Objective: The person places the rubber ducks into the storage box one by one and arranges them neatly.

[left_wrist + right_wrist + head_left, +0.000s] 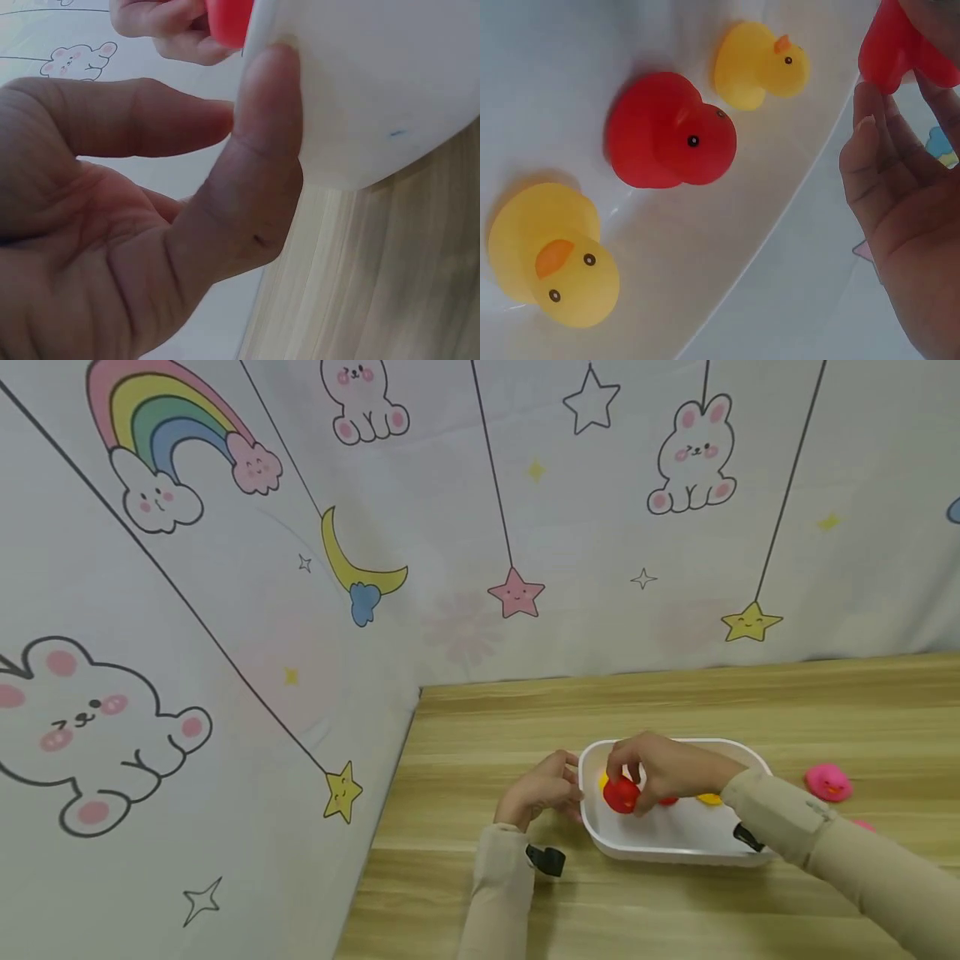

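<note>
My right hand (660, 768) pinches a red toy duck (621, 795) over the left end of a white plastic tray (660, 853). In the right wrist view the fingers (866, 146) of that hand press against the red duck. My left hand (543, 789) holds the tray's left end, its thumb (271, 97) on the outer wall just under the rim. Inside the tray sit another red duck (667, 131), a yellow duck (555, 255) and a further yellow duck (761, 66). From the head, my right hand partly covers them.
Right of the tray a pink duck (828, 783) sits on the wooden table (465, 727), with a second pink duck (862, 824) mostly hidden behind the right sleeve. White fabric walls (450, 527) with cartoon prints rise at the back and left.
</note>
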The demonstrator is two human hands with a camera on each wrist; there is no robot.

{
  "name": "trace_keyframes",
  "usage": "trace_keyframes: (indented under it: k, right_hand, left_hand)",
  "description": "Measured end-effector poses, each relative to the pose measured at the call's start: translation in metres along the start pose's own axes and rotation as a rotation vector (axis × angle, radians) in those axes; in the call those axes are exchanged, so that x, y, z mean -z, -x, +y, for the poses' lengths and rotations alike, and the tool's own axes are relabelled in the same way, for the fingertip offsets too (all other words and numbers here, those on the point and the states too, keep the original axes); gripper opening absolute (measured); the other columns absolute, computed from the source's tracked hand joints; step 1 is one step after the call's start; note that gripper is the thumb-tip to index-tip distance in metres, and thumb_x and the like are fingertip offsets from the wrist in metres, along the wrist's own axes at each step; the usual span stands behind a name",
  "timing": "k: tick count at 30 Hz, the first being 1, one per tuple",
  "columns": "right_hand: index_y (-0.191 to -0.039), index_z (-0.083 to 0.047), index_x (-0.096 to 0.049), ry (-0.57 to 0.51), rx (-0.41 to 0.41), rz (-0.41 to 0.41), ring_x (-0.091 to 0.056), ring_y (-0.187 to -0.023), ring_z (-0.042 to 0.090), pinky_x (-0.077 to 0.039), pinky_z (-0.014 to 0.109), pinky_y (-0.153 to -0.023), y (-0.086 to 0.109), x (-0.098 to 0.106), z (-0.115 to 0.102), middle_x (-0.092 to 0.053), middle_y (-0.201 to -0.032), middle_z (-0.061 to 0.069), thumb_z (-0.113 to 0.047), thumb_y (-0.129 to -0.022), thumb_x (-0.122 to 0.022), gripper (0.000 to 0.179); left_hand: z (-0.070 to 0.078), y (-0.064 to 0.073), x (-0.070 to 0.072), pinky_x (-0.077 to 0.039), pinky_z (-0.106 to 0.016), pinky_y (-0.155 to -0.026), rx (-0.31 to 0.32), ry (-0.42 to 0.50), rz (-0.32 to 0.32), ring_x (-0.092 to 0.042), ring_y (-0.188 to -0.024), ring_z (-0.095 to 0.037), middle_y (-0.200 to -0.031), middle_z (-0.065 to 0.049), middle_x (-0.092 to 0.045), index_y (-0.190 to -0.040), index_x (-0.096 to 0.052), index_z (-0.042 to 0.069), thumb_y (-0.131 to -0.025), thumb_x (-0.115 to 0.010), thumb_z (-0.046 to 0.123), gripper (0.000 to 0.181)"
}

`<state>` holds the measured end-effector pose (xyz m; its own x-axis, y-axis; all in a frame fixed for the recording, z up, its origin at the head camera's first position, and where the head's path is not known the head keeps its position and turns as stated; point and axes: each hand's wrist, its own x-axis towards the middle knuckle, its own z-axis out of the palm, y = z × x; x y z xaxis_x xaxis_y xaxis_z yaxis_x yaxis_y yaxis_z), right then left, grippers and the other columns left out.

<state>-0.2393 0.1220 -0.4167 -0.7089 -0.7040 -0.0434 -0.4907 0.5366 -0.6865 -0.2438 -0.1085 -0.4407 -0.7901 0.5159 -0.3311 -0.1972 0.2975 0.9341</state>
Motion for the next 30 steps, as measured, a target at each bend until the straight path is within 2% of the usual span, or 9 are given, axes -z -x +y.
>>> trace_keyframes:
  k: [4, 9, 14, 20, 26, 30]
  right_hand:
    - [-0.089, -0.029, -0.065, 0.100, -0.016, -0.027, -0.057, -0.082, 0.018, -0.059, 0.026, -0.064, -0.003, -0.007, 0.000, -0.059, -0.094, -0.011, -0.018, -0.071, -0.091, 0.033]
    - [-0.086, -0.026, -0.064, 0.242, 0.057, -0.027, -0.056, -0.078, 0.011, -0.054, 0.023, -0.068, -0.008, -0.011, 0.000, -0.055, -0.087, -0.015, -0.016, -0.069, -0.091, 0.034]
    - [-0.082, -0.022, -0.061, 0.265, 0.090, -0.066, -0.051, -0.067, 0.004, -0.051, 0.021, -0.063, -0.015, -0.012, -0.002, -0.055, -0.072, -0.017, -0.006, -0.068, -0.090, 0.036]
    - [-0.083, -0.020, -0.065, 0.287, 0.049, -0.115, -0.052, -0.065, 0.004, -0.052, 0.020, -0.060, -0.020, -0.013, -0.004, -0.057, -0.071, -0.016, -0.004, -0.069, -0.086, 0.030]
    - [-0.082, -0.021, -0.068, 0.350, 0.008, -0.130, -0.051, -0.065, 0.006, -0.052, 0.020, -0.062, -0.022, -0.016, -0.002, -0.056, -0.070, -0.016, -0.008, -0.069, -0.086, 0.026]
    - [-0.080, -0.022, -0.067, 0.388, 0.023, -0.125, -0.049, -0.065, 0.006, -0.050, 0.019, -0.060, -0.022, -0.020, -0.001, -0.054, -0.069, -0.016, -0.008, -0.068, -0.087, 0.027]
  left_hand:
    - [-0.001, -0.001, 0.000, -0.065, -0.045, -0.067, 0.006, 0.002, 0.002, -0.060, -0.063, -0.023, -0.100, -0.019, -0.056, -0.129, -0.044, -0.006, -0.084, -0.057, -0.017, 0.048]
    - [-0.001, -0.002, 0.000, -0.065, -0.045, -0.068, -0.006, 0.009, -0.004, -0.060, -0.064, -0.022, -0.100, -0.019, -0.056, -0.129, -0.044, -0.006, -0.084, -0.057, -0.018, 0.048]
    - [-0.001, -0.003, 0.001, -0.065, -0.046, -0.068, -0.012, 0.017, -0.006, -0.060, -0.064, -0.022, -0.098, -0.017, -0.055, -0.130, -0.044, -0.008, -0.083, -0.055, -0.019, 0.049]
    - [-0.003, -0.004, 0.000, -0.065, -0.044, -0.066, -0.010, 0.023, -0.011, -0.061, -0.062, -0.020, -0.097, -0.016, -0.056, -0.130, -0.044, -0.007, -0.083, -0.056, -0.020, 0.050]
    - [-0.003, -0.005, -0.001, -0.064, -0.052, -0.073, -0.015, 0.007, -0.013, -0.061, -0.061, -0.020, -0.100, -0.021, -0.058, -0.131, -0.043, -0.006, -0.084, -0.055, -0.018, 0.051]
    - [-0.002, -0.004, -0.001, -0.063, -0.053, -0.073, -0.018, 0.010, -0.013, -0.060, -0.060, -0.021, -0.098, -0.021, -0.058, -0.130, -0.043, -0.006, -0.083, -0.055, -0.019, 0.050]
